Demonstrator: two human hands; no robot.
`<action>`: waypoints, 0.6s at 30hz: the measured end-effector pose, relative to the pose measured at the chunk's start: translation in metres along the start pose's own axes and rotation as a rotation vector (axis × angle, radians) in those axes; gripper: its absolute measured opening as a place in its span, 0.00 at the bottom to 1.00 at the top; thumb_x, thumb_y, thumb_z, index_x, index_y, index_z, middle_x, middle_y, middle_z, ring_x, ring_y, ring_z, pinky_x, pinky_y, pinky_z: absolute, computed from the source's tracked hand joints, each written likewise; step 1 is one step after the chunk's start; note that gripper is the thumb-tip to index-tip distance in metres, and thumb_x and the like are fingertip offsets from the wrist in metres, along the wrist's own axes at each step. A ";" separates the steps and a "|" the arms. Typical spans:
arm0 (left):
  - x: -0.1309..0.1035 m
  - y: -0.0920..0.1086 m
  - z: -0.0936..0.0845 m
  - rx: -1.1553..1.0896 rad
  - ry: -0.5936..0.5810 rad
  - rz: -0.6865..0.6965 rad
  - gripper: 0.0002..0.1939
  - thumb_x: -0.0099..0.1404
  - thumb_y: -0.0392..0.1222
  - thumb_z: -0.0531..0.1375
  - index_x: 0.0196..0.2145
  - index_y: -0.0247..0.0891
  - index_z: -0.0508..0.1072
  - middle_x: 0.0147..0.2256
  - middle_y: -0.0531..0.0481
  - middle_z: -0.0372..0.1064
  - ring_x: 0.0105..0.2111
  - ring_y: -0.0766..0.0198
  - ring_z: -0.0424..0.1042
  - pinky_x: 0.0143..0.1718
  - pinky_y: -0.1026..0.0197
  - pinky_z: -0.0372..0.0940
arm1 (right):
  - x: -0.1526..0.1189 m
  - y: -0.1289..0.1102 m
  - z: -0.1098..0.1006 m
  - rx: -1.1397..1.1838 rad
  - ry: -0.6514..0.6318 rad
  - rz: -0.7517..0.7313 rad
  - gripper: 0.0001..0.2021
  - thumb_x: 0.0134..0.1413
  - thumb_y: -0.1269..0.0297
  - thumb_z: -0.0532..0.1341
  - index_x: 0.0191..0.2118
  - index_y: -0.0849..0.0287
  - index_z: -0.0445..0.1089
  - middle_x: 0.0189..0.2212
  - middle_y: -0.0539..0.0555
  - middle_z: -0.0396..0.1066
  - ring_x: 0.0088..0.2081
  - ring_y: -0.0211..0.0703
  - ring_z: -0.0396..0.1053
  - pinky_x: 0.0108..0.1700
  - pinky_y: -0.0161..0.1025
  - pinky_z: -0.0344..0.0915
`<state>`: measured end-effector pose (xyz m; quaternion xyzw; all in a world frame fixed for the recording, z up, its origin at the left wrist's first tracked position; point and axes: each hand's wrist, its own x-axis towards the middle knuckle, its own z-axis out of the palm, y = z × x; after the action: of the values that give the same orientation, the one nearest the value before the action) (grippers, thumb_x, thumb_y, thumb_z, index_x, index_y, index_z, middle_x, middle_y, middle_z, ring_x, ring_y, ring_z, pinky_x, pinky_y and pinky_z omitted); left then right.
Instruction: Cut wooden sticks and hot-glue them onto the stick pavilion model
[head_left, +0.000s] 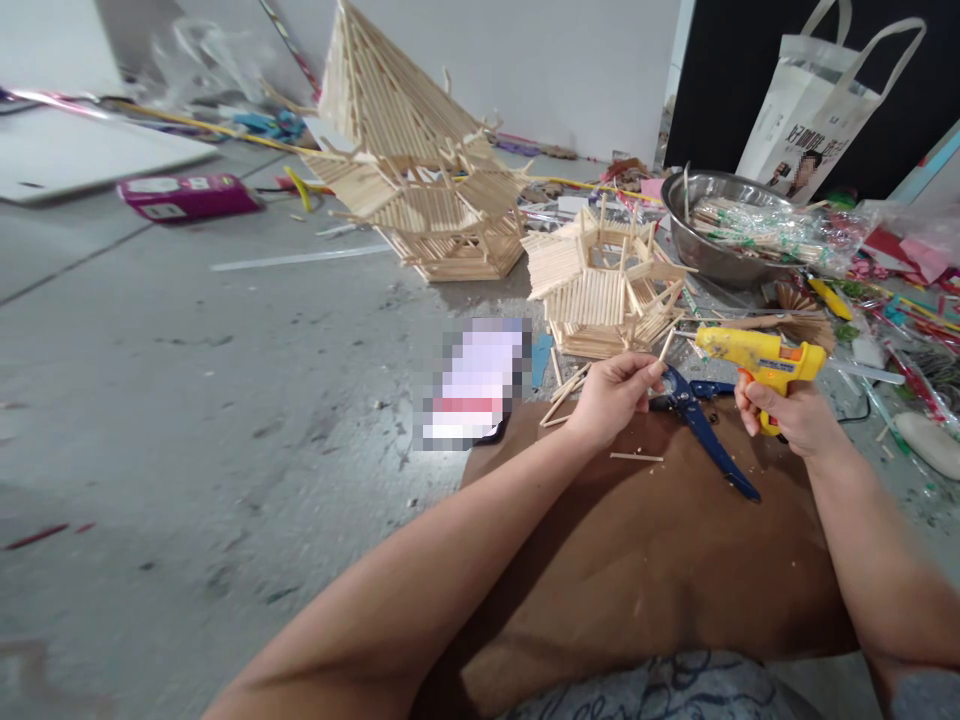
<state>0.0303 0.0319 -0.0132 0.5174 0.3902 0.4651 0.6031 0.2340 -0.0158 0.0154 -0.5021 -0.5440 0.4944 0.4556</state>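
Between thumb and fingers, my left hand (619, 392) pinches a short wooden stick (667, 345), tilted upward. My right hand (787, 412) is wrapped round the grip of a yellow glue gun (750, 352), whose nozzle points left at the stick's upper end. Just beyond my hands stands a small pavilion model (592, 298) built of wooden sticks. Beneath and between the hands lies a blue-handled cutter (709, 440) on a brown sheet (675, 550). A loose stick (636, 457) rests on that sheet, and several more lie beside my left wrist.
A taller stick pagoda (420, 190) with a pointed roof stands behind. Left of my hands lies a phone (480, 375) with a blurred screen. At right are a metal bowl (679, 225) of wrapped sticks, a white bag (814, 110) and scattered scraps. A magenta packet (187, 197) lies far left.
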 end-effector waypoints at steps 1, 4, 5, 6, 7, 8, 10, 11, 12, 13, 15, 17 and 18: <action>0.000 0.000 0.000 -0.001 -0.002 0.001 0.12 0.53 0.46 0.61 0.22 0.34 0.70 0.19 0.55 0.65 0.15 0.76 0.57 0.17 0.70 0.53 | 0.000 0.000 0.000 0.001 -0.003 -0.001 0.13 0.44 0.55 0.63 0.31 0.58 0.63 0.21 0.46 0.64 0.15 0.31 0.61 0.17 0.33 0.57; 0.000 0.001 0.000 -0.006 -0.002 0.000 0.12 0.52 0.47 0.61 0.23 0.34 0.70 0.19 0.55 0.65 0.14 0.76 0.57 0.17 0.70 0.53 | 0.000 0.000 0.000 -0.002 -0.010 0.003 0.13 0.44 0.55 0.63 0.31 0.58 0.64 0.20 0.46 0.63 0.15 0.31 0.60 0.17 0.33 0.57; 0.000 0.001 0.000 -0.007 0.000 -0.001 0.12 0.52 0.47 0.61 0.23 0.34 0.70 0.19 0.55 0.65 0.14 0.76 0.57 0.17 0.70 0.53 | 0.000 0.000 0.001 -0.006 -0.008 0.007 0.14 0.44 0.54 0.63 0.31 0.58 0.64 0.20 0.46 0.63 0.15 0.31 0.60 0.17 0.33 0.57; 0.000 0.002 0.000 -0.008 0.002 -0.003 0.12 0.52 0.47 0.61 0.23 0.34 0.70 0.19 0.55 0.65 0.14 0.76 0.57 0.17 0.70 0.53 | 0.000 0.000 0.001 -0.009 -0.007 0.010 0.14 0.44 0.54 0.63 0.31 0.58 0.63 0.20 0.46 0.63 0.15 0.31 0.60 0.17 0.33 0.57; -0.001 0.002 0.000 -0.008 0.000 -0.006 0.12 0.52 0.47 0.61 0.23 0.34 0.70 0.19 0.55 0.65 0.14 0.77 0.57 0.17 0.70 0.53 | 0.000 0.001 0.000 -0.012 -0.008 0.014 0.14 0.43 0.53 0.64 0.30 0.58 0.63 0.20 0.46 0.63 0.15 0.32 0.60 0.18 0.33 0.57; -0.001 0.003 0.000 -0.008 -0.003 -0.008 0.12 0.52 0.47 0.61 0.22 0.34 0.70 0.19 0.55 0.65 0.14 0.77 0.57 0.17 0.70 0.53 | 0.000 0.001 0.000 -0.014 -0.009 0.019 0.14 0.43 0.53 0.63 0.30 0.58 0.63 0.20 0.46 0.63 0.15 0.32 0.60 0.18 0.33 0.57; -0.001 0.004 0.000 -0.010 -0.001 -0.007 0.12 0.52 0.47 0.61 0.22 0.34 0.69 0.19 0.55 0.65 0.14 0.76 0.57 0.17 0.70 0.53 | 0.000 0.002 -0.001 -0.018 -0.011 0.021 0.14 0.44 0.53 0.63 0.30 0.58 0.63 0.20 0.46 0.63 0.15 0.32 0.60 0.18 0.33 0.57; -0.002 0.004 0.000 -0.011 -0.001 -0.006 0.12 0.52 0.47 0.61 0.22 0.34 0.69 0.19 0.55 0.65 0.15 0.76 0.57 0.17 0.70 0.53 | 0.000 0.003 -0.001 -0.022 -0.014 0.019 0.14 0.44 0.53 0.63 0.29 0.58 0.64 0.19 0.46 0.63 0.16 0.32 0.60 0.18 0.33 0.57; -0.002 0.004 0.000 -0.013 0.001 -0.004 0.13 0.52 0.47 0.61 0.21 0.34 0.69 0.19 0.55 0.65 0.15 0.76 0.57 0.17 0.70 0.53 | 0.000 0.003 -0.001 -0.027 -0.015 0.014 0.14 0.44 0.54 0.63 0.29 0.58 0.64 0.19 0.46 0.63 0.16 0.32 0.60 0.18 0.33 0.58; -0.001 0.004 0.001 -0.016 0.002 -0.002 0.13 0.52 0.47 0.61 0.21 0.34 0.69 0.19 0.55 0.65 0.15 0.76 0.57 0.17 0.70 0.53 | 0.000 0.003 -0.002 -0.033 -0.017 0.011 0.13 0.44 0.54 0.63 0.29 0.58 0.64 0.19 0.46 0.62 0.16 0.32 0.60 0.18 0.33 0.58; -0.001 0.003 0.000 -0.022 0.001 -0.001 0.13 0.52 0.47 0.61 0.21 0.34 0.69 0.19 0.55 0.65 0.15 0.76 0.57 0.17 0.70 0.53 | 0.001 0.003 -0.001 -0.047 -0.025 0.010 0.13 0.44 0.54 0.63 0.28 0.59 0.64 0.18 0.46 0.62 0.16 0.32 0.60 0.19 0.33 0.58; -0.001 0.002 0.000 -0.026 -0.001 -0.001 0.13 0.52 0.48 0.61 0.22 0.34 0.69 0.19 0.55 0.65 0.14 0.76 0.57 0.17 0.69 0.53 | 0.001 0.002 0.000 -0.057 -0.026 0.021 0.13 0.44 0.54 0.63 0.28 0.58 0.63 0.18 0.46 0.62 0.15 0.32 0.60 0.18 0.33 0.57; 0.000 0.001 0.000 -0.025 0.001 -0.001 0.13 0.52 0.48 0.61 0.22 0.34 0.69 0.19 0.55 0.65 0.14 0.76 0.57 0.17 0.69 0.53 | 0.001 0.001 0.001 -0.060 -0.025 0.028 0.14 0.43 0.54 0.64 0.28 0.58 0.63 0.19 0.46 0.63 0.15 0.31 0.60 0.18 0.33 0.57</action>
<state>0.0301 0.0316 -0.0119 0.5094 0.3849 0.4699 0.6096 0.2333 -0.0149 0.0138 -0.5168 -0.5572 0.4903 0.4267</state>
